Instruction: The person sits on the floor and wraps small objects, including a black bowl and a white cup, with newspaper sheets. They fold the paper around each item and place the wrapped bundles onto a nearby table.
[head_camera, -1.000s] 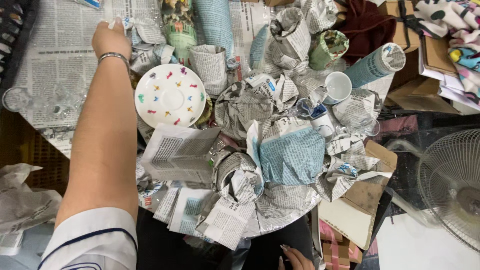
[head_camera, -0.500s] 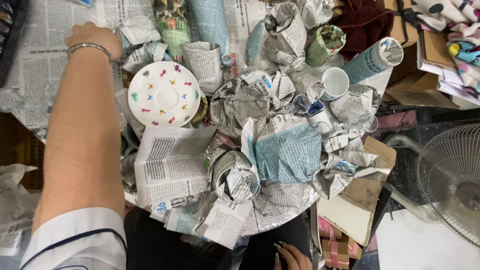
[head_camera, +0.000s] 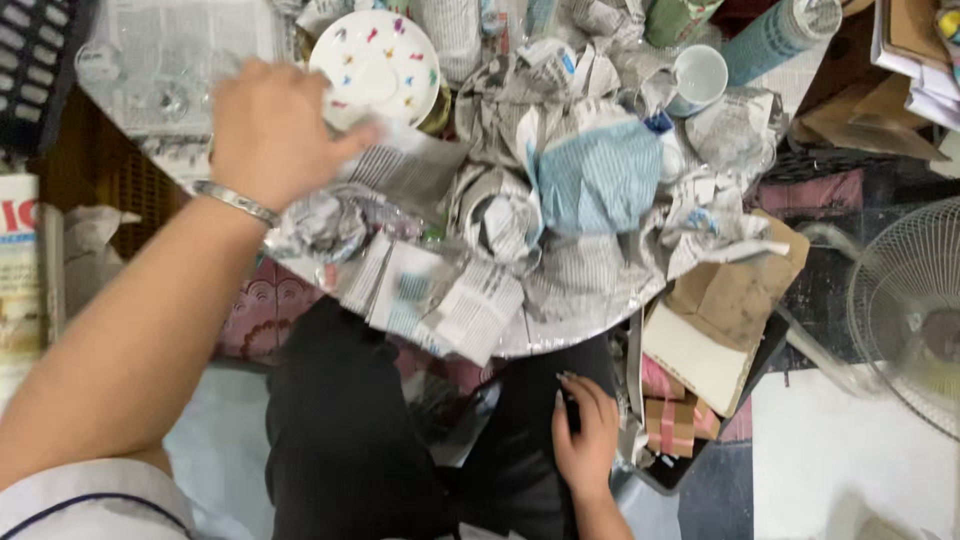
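My left hand (head_camera: 270, 130), with a metal bangle on the wrist, is closed over a newspaper sheet (head_camera: 405, 165) just below a white saucer (head_camera: 375, 60) dotted with coloured specks. The hand is blurred. Crumpled newspaper bundles (head_camera: 495, 215) fill the round silver tray (head_camera: 580, 320) around it. A bundle with blue striped paper (head_camera: 600, 175) lies at the tray's middle. My right hand (head_camera: 585, 435) rests flat on my black trousers below the tray, holding nothing.
A white cup (head_camera: 700, 78) and a tall teal-wrapped cylinder (head_camera: 775, 35) stand at the tray's far right. Cardboard pieces (head_camera: 730, 300) lie to the right, a white fan (head_camera: 910, 310) beyond them. Flat newspapers (head_camera: 170, 60) and a black crate (head_camera: 35, 60) sit at far left.
My left arm has drawn back from the far newspaper stack to the near side of the saucer. The view has shifted down, showing my lap and right hand.
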